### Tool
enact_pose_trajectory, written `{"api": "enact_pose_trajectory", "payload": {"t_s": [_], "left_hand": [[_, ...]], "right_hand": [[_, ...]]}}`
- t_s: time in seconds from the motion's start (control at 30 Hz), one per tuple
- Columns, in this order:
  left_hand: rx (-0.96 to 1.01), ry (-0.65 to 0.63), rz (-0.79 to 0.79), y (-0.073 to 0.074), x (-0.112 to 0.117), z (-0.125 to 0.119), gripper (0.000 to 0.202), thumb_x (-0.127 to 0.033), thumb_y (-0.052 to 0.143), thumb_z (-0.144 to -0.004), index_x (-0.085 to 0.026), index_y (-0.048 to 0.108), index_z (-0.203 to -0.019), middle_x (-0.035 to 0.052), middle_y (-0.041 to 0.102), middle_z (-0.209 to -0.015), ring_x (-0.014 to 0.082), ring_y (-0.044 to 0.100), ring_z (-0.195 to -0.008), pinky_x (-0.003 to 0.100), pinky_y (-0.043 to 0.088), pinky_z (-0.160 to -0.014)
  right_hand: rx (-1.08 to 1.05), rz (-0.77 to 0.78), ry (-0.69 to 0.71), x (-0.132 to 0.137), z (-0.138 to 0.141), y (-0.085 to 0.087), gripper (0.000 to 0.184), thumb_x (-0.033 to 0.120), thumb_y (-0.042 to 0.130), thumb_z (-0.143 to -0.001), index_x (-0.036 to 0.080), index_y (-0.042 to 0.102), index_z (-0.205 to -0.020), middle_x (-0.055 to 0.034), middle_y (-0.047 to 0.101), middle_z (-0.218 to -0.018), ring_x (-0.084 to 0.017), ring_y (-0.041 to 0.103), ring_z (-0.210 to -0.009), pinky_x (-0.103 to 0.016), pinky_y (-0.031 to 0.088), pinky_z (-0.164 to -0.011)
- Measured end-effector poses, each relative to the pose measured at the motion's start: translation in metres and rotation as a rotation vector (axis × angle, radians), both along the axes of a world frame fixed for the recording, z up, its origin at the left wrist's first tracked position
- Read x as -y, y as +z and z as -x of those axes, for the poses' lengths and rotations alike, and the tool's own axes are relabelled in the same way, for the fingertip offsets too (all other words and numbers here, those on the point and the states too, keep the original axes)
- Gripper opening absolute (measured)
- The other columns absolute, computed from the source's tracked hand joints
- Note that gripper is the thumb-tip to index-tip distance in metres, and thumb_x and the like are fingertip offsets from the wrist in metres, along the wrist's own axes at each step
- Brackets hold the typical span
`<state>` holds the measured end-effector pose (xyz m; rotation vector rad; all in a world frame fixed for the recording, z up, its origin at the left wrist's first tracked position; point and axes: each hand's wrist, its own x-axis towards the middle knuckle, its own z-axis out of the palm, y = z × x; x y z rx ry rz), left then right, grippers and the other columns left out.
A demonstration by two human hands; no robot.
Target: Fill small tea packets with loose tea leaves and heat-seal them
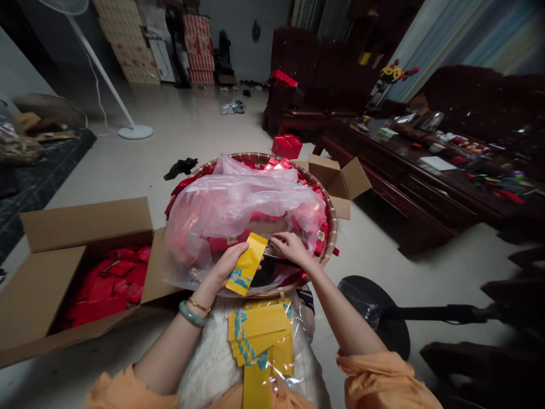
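My left hand (pixel 227 264) is closed on a yellow pouch (pixel 247 262) with a teal pattern, held upright over the near rim of a round woven basket (pixel 331 218). My right hand (pixel 289 247) pinches at the pouch's open top edge, fingers bent over a dark heap in the basket. A crumpled clear plastic bag (pixel 230 207) covers most of the basket, with red packets showing beneath it. A stack of more yellow pouches (pixel 259 335) lies on my lap in clear wrap.
An open cardboard box (pixel 51 272) with red packets (pixel 110 281) stands at the left. A smaller open carton (pixel 336 176) sits behind the basket. A dark wooden table (pixel 426 182) stretches at the right. A black fan base (pixel 374 309) lies near my right knee. A white fan stand (pixel 134 132) stands at the far left.
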<state>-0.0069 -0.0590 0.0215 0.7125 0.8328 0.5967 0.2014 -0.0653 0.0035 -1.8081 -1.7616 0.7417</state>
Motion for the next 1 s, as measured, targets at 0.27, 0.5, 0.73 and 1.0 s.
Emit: {"api": "enact_pose_trajectory", "payload": {"t_s": [0.27, 0.5, 0.73, 1.0], "left_hand": [[-0.161, 0.141, -0.297, -0.006, -0.008, -0.009, 0.029, -0.036, 0.073, -0.065, -0.013, 0.066, -0.083, 0.0017, 0.067, -0.071, 0.0129, 0.058, -0.062, 0.021, 0.044, -0.057], [-0.271, 0.253, -0.435, -0.009, -0.01, -0.018, 0.027, -0.04, 0.074, -0.063, -0.014, 0.068, -0.067, -0.0007, 0.063, -0.057, 0.0114, 0.053, -0.052, 0.021, 0.04, -0.051], [-0.008, 0.144, -0.187, -0.001, -0.007, -0.008, 0.043, -0.045, 0.056, -0.083, -0.011, 0.065, -0.107, 0.0122, 0.071, -0.098, 0.0165, 0.066, -0.077, 0.024, 0.05, -0.065], [-0.001, 0.228, -0.178, -0.004, -0.013, 0.001, 0.042, -0.039, 0.05, -0.087, -0.012, 0.057, -0.118, 0.0173, 0.065, -0.114, 0.0181, 0.069, -0.079, 0.026, 0.053, -0.064]], "right_hand": [[-0.448, 0.016, 0.036, 0.006, 0.032, 0.019, 0.025, 0.037, 0.063, -0.071, 0.013, 0.069, -0.072, -0.0026, 0.067, -0.067, -0.012, 0.057, -0.062, -0.021, 0.042, -0.058], [-0.552, 0.184, -0.024, 0.019, 0.036, 0.035, 0.03, 0.042, 0.066, -0.068, 0.014, 0.065, -0.076, 0.0033, 0.057, -0.052, -0.007, 0.045, -0.041, -0.018, 0.034, -0.039], [-0.785, 0.24, 0.044, 0.017, -0.002, 0.062, 0.034, 0.042, 0.075, -0.062, 0.014, 0.061, -0.075, 0.0008, 0.063, -0.054, -0.01, 0.058, -0.046, -0.02, 0.048, -0.044], [-1.188, -0.449, -0.396, -0.053, -0.084, 0.125, 0.027, 0.039, 0.059, -0.084, 0.015, 0.056, -0.094, -0.0058, 0.065, -0.08, -0.016, 0.065, -0.1, -0.021, 0.058, -0.078]]}}
